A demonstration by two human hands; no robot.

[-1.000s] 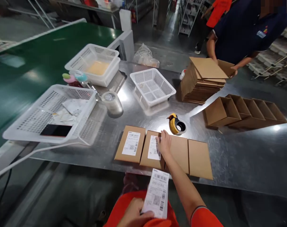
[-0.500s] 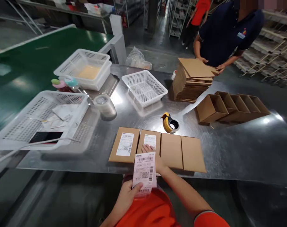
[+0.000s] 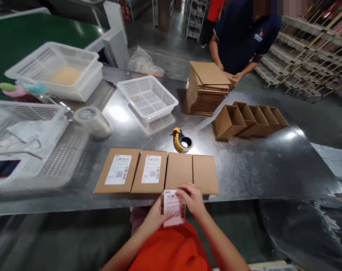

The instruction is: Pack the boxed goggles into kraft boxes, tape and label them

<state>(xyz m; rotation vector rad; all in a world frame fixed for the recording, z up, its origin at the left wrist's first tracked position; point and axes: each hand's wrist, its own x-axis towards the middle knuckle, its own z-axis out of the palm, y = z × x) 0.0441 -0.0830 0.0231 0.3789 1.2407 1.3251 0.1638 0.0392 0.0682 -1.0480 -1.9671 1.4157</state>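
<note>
My left hand (image 3: 155, 218) pinches a stack of white printed paper labels (image 3: 173, 209) between thumb and fingers, at the metal table's (image 3: 244, 169) near edge. My right hand (image 3: 193, 200) has its bent fingers at the labels' top corner, beside four brown cardboard boxes (image 3: 178, 169), two labelled.

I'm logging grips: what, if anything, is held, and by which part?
A printed label: the left hand grips its left side, thumb across the front; the right hand is at its upper right corner.
</note>
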